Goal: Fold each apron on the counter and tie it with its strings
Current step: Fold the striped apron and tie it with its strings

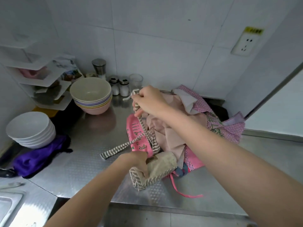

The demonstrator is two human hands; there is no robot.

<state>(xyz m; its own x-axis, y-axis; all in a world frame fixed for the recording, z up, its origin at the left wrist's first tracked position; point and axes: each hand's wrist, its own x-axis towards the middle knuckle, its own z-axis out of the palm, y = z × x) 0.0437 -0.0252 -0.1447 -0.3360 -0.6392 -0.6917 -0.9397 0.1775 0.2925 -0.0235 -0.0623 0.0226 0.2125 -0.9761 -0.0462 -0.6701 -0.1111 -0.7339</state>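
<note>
left hands' fingers [144, 173] buried in beige apron roll [161, 166]; sink [6, 208] cut by frame edge; outlet label [253, 31] blurred.

We note a stack of pastel bowls [91, 95] at the rear of the table [85, 154], with white bowls [31, 128] stacked at left. A purple cloth [37, 158] lies beside the white bowls. Three shakers [114, 86] and a glass [135, 81] stand against the wall. A socket [246, 44] is mounted upper right.
</note>
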